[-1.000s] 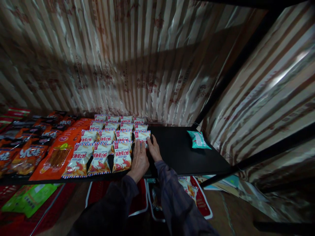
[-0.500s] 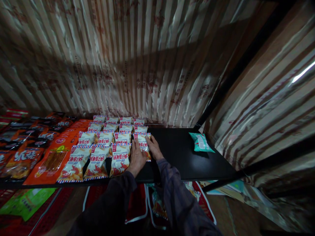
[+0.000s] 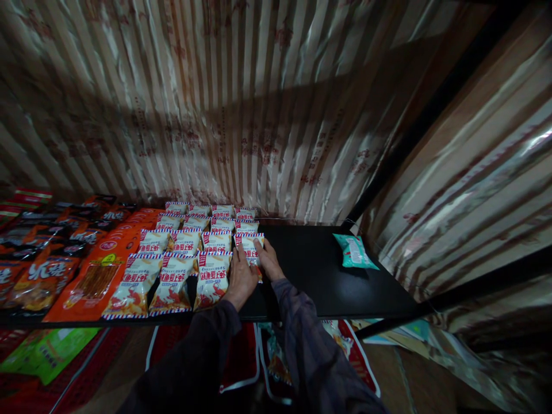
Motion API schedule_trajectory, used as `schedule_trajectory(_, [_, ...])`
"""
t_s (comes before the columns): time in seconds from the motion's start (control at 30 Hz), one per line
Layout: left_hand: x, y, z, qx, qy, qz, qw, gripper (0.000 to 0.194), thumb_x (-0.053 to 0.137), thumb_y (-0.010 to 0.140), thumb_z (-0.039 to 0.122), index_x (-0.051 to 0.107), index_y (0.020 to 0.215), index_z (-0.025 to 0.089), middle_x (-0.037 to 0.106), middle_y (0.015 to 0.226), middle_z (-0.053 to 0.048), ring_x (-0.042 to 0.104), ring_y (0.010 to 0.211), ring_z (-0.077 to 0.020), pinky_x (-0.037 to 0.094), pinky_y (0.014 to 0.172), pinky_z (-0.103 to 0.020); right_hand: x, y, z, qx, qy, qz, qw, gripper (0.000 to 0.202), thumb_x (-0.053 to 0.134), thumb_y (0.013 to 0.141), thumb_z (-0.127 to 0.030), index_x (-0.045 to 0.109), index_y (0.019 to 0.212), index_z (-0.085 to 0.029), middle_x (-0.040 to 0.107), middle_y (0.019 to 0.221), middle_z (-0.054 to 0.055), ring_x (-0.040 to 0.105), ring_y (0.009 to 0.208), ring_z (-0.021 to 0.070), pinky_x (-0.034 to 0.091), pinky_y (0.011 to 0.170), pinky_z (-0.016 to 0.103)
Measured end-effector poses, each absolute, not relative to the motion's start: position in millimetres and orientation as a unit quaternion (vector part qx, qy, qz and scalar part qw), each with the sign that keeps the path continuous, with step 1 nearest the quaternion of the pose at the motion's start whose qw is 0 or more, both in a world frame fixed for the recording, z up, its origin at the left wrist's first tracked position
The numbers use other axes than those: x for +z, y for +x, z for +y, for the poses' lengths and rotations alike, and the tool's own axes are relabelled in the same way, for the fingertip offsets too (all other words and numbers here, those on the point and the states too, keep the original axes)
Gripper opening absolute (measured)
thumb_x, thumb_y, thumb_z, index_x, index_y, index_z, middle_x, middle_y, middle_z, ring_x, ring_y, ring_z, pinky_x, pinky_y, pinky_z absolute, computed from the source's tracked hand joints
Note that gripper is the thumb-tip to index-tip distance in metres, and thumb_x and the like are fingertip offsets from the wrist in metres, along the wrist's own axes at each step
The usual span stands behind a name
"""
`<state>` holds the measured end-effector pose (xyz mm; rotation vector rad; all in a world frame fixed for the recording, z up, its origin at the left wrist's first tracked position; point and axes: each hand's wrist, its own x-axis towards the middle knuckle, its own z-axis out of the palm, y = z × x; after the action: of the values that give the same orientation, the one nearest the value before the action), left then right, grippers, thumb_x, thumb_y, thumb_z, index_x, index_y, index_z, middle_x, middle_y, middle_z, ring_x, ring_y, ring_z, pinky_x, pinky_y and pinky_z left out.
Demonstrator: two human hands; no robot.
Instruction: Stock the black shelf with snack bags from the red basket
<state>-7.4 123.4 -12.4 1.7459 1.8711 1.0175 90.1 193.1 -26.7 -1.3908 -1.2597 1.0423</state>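
A white snack bag (image 3: 249, 244) with red lettering and a striped top edge lies between my two hands on the black shelf. My left hand (image 3: 241, 279) presses along its left side, fingers pointing toward the back. On the opposite side, my right hand (image 3: 269, 260) grips the bag's right edge, its thumb on the front. Matching bags stand in rows to the left and behind; the closest front one (image 3: 212, 279) sits right beside my left hand. The lower part of the held bag is partly covered by my hands.
Orange snack packs (image 3: 88, 284) and black-and-orange packs (image 3: 43, 276) fill the shelf's left side. A teal bag (image 3: 355, 251) lies on the black shelf (image 3: 310, 282) at right. Below are red baskets (image 3: 241, 356) with white rims. A dark post (image 3: 401, 149) slants up at right.
The view has shifted very slightly. Both hands stay on the same snack bag, with almost no visible movement.
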Motion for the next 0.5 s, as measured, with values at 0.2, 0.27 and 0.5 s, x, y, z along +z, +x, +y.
schedule_trajectory(0.2, [-11.1,-8.7,123.9,0.355,0.625,0.67,0.186,0.069,0.046,0.076,0.013,0.023,0.141,0.003,0.028,0.146,-0.027,0.028,0.136,-0.0314,0.032,0.108,-0.046,-31.1,86.8,192.6,0.403,-0.583,-0.524,0.471,0.048,0.048,0.079,-0.058,0.061,0.106,-0.021,0.071,0.089,0.003,0.064,0.078,0.0176,0.051,0.078,0.033])
schedule_trajectory(0.27, [-12.0,-8.6,124.0,0.353,0.622,0.673,0.187,0.069,0.046,0.077,0.014,0.023,0.141,0.002,0.028,0.145,-0.027,0.028,0.136,-0.0319,0.032,0.108,-0.046,-31.3,86.0,192.0,0.391,-0.589,-0.53,0.468,0.046,0.048,0.08,-0.057,0.061,0.106,-0.021,0.071,0.089,0.003,0.064,0.078,0.0175,0.051,0.078,0.033])
schedule_trajectory(0.5, [-12.4,-7.5,124.7,0.365,0.608,0.678,0.195,0.069,0.046,0.077,0.014,0.024,0.142,0.006,0.028,0.147,-0.025,0.027,0.137,-0.0311,0.033,0.107,-0.047,-29.7,83.7,191.8,0.373,-0.601,-0.539,0.457,0.042,0.047,0.082,-0.055,0.062,0.105,-0.024,0.071,0.088,0.002,0.065,0.077,0.0178,0.051,0.078,0.033])
